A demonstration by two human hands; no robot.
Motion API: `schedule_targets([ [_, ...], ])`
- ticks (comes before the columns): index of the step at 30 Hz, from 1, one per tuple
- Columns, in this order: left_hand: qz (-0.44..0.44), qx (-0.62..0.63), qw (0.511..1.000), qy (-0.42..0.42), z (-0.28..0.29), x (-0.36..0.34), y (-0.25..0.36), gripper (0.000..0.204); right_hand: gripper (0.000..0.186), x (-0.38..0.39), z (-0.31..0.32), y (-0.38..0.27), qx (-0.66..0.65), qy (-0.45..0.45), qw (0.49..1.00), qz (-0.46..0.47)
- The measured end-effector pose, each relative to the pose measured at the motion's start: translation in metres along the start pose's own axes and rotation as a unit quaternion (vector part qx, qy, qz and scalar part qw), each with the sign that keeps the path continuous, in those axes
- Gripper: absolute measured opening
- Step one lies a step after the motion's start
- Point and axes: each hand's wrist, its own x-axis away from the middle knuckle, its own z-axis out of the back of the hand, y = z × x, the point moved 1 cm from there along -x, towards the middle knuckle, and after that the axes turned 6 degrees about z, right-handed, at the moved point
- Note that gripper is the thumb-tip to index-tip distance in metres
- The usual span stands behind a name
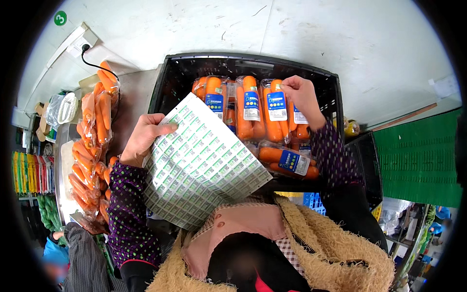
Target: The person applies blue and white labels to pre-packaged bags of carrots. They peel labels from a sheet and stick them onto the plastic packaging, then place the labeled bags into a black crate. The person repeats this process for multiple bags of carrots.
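Note:
My left hand (pixel 141 138) grips a large sheet (pixel 204 155) of small green-and-white stickers by its left edge, thumb on the front. The sheet hangs slanted, partly over a black plastic crate (pixel 250 62). My right hand (pixel 299 97) is closed, thumb and forefinger together at the top of a bagged carrot pack (pixel 275 113) with a blue label; whether anything small is between them is unclear. Similar packs (pixel 245 121) stand in rows in the crate, some with small stickers near the top, and another pack (pixel 272 155) lies sideways in front of them.
Bagged carrots (pixel 90 175) are piled on a metal table (pixel 131 92) at the left. A wall (pixel 301 34) stands behind, with a plugged cord (pixel 85 48). A green panel (pixel 416 155) and black crate (pixel 365 163) are at right. Another person (pixel 85 253) works at lower left.

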Motion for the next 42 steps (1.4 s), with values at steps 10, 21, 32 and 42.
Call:
schedule_targets([
  [10,0.010,0.004,1.000,0.005,-0.001,-0.001,0.002,0.018,0.015,-0.033,-0.024,0.051,0.436,-0.025,0.890,0.128],
  [21,-0.001,0.022,1.000,0.008,0.003,0.004,0.000,0.018,0.019,0.067,-0.057,-0.088,-0.252,-0.393,0.884,-0.018],
  [32,0.002,-0.005,1.000,-0.023,-0.001,-0.005,0.001,0.021,0.013,0.108,-0.064,-0.117,-0.045,-0.219,0.953,0.205],
  [42,-0.016,0.035,0.999,-0.025,-0.001,-0.006,-0.001,0.018,0.010,0.012,0.065,-0.023,0.008,-0.020,0.996,-0.089],
])
